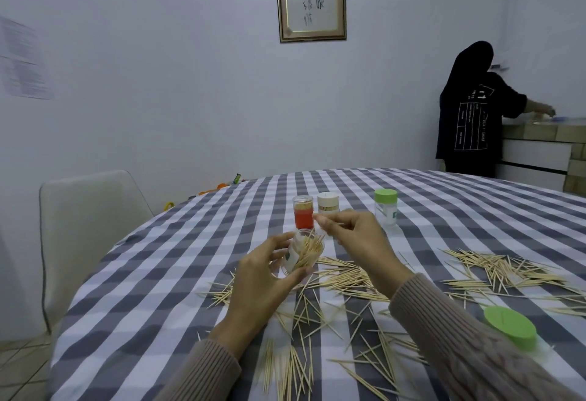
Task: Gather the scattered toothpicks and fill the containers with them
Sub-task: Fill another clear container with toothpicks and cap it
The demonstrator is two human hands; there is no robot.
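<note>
- The left hand (pixel 263 277) is gripping an open clear container (pixel 302 250), tilted above the bench (pixel 152 273) and partly filled with toothpicks.
- The right hand (pixel 358 242) is hovering beside the container's mouth, fingers curled in a pinch; whether it holds anything is unclear.
- Scattered toothpicks (pixel 345 280) are lying across the checked cloth.
- Three capped containers (pixel 328 204) are standing behind; a green lid (pixel 510 326) is lying at right.

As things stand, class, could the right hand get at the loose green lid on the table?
Probably yes: the green lid lies uncovered on the cloth beside the right forearm, nothing over it. The right hand would first have to drop its pinched toothpicks.
</note>
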